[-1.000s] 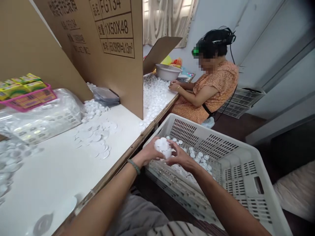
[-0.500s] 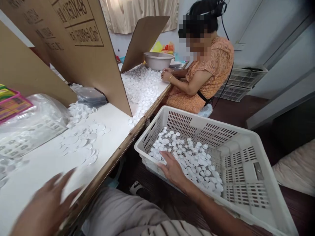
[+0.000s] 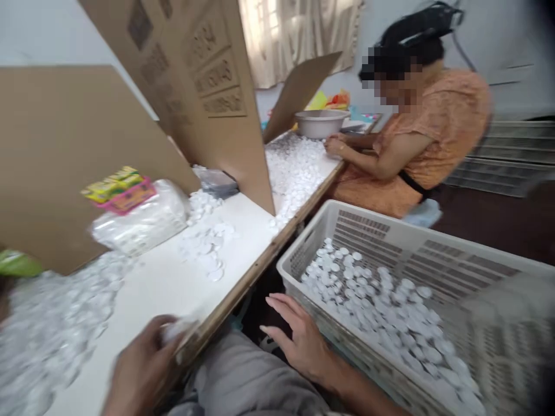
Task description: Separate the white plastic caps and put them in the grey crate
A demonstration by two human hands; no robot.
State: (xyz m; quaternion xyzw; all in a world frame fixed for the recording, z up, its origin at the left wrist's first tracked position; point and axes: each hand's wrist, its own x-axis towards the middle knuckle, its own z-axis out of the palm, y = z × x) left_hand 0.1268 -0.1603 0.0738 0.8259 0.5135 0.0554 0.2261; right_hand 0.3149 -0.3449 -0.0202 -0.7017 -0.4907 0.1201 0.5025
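Note:
My left hand (image 3: pixel 143 361) rests at the near edge of the white table (image 3: pixel 173 289), blurred, its fingers curled around some small white pieces that I cannot name for sure. My right hand (image 3: pixel 299 335) hovers open with fingers stretched out, just left of the white plastic crate (image 3: pixel 433 254), above my lap. White round caps (image 3: pixel 368 294) cover the crate's floor. Flat white discs (image 3: pixel 208 245) lie scattered on the table.
Cardboard dividers (image 3: pixel 225 115) stand on the table. A plastic bag (image 3: pixel 143 222) carries a pink tray of yellow-green boxes (image 3: pixel 121 190). More white caps heap at the left (image 3: pixel 56 323). A co-worker in orange (image 3: pixel 416 144) sits beyond, sorting caps near a grey basin (image 3: pixel 323 122).
Both hands left the crate after holding a clump of caps over it. The left hand went to the table edge; the right hand drew back out of the crate. The view swung left.

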